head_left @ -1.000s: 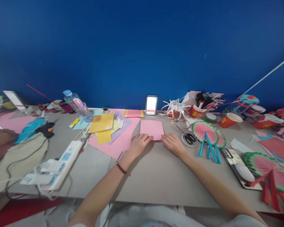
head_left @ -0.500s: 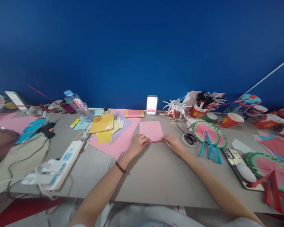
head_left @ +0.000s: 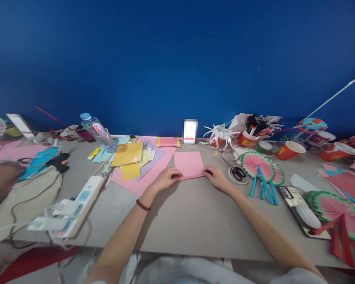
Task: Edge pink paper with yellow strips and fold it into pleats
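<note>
A small pink paper sheet (head_left: 189,163) lies on the grey table (head_left: 195,213) in front of me. My left hand (head_left: 165,179) pinches its near left corner, fingers curled round the edge. At the near right corner my right hand (head_left: 216,177) pinches the same edge. The near edge of the sheet is lifted slightly off the table between the two hands. A red bead bracelet sits on my left wrist.
Coloured paper sheets (head_left: 130,157) and a water bottle (head_left: 96,130) lie to the left, with a white power strip (head_left: 73,205) nearer. Scissors (head_left: 236,171), pink paper fans (head_left: 260,167), red cups (head_left: 288,150) and a phone (head_left: 301,209) lie to the right. Another person's hand (head_left: 1,177) shows at far left.
Both hands have shifted from lying flat on the sheet's near edge to pinching its near corners, and the edge has risen a little.
</note>
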The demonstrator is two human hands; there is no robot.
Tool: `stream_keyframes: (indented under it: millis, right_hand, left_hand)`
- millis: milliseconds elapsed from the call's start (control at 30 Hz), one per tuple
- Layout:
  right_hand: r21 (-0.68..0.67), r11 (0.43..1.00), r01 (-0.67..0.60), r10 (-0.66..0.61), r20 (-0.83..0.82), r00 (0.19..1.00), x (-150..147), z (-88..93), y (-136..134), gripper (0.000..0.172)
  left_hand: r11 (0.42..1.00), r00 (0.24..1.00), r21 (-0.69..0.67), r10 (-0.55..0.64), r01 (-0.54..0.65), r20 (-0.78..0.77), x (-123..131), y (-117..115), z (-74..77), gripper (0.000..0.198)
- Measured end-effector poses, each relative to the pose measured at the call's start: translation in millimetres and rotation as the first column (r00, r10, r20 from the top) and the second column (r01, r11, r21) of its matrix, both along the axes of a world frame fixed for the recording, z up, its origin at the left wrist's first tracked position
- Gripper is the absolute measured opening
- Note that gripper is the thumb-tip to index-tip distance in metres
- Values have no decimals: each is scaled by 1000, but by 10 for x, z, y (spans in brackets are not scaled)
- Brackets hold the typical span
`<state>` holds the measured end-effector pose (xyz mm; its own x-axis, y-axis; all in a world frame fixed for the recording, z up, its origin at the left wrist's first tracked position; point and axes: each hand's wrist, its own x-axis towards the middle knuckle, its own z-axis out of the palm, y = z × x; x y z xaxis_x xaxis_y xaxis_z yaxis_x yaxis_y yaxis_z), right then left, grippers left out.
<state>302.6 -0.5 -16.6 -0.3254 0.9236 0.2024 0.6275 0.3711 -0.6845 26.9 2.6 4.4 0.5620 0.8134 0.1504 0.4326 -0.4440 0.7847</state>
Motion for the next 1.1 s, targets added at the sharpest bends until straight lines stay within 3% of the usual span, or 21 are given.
stream_keyframes:
  millis: [367, 933, 1100]
  right_hand:
    - [39, 999, -10, 10, 3, 1000, -10, -83, 48, 14]
    - [115, 983, 142, -135, -74, 988, -58, -162, 32, 17]
    - [174, 978, 112, -109, -26, 994, -33, -182, -7, 17]
  left_hand:
    - [977, 987, -146, 158, -154, 17, -10, 62, -60, 17]
    - [991, 995, 94, 85, -91, 59, -19, 94, -129, 16]
    - [967, 990, 219, 138, -133, -5, 9, 63, -135, 15]
